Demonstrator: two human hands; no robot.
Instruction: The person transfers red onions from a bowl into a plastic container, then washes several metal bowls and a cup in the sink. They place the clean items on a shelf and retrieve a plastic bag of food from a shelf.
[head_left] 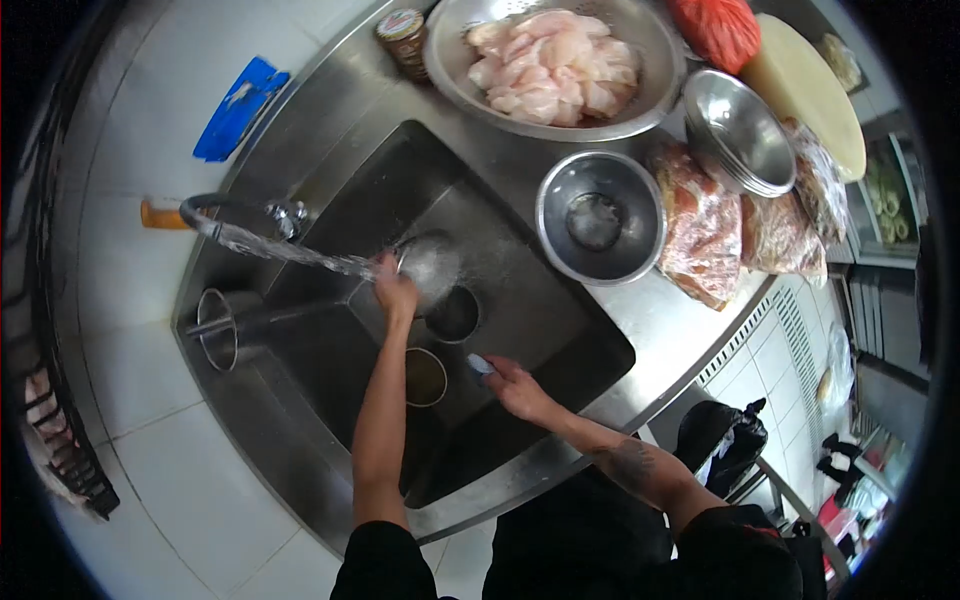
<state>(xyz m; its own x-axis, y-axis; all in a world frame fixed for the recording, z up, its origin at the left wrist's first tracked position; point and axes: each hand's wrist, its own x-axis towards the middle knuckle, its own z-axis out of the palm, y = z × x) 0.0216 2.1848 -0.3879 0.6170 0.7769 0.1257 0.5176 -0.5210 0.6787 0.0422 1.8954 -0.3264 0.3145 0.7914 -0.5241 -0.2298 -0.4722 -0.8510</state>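
Observation:
Under the running tap water, my left hand (396,292) is closed on the rim of a round metal bowl (432,262), blurred by the spray, inside the sink (530,300). My right hand (522,392) is lower and to the right over the basin, its fingers pinching a small pale-blue and white scrubbing pad (480,365). Between the two hands, a dark round drain (452,316) shows in the sink floor. A round container (427,378) with a thin bright rim and brownish inside stands beside my left forearm.
The curved tap (206,212) pours from the left. On the steel counter are a colander (655,100) of pale raw meat, a steel bowl (601,218), stacked bowls (735,130), wrapped meat packs (695,225), a jar (402,40) and a red bag (716,30).

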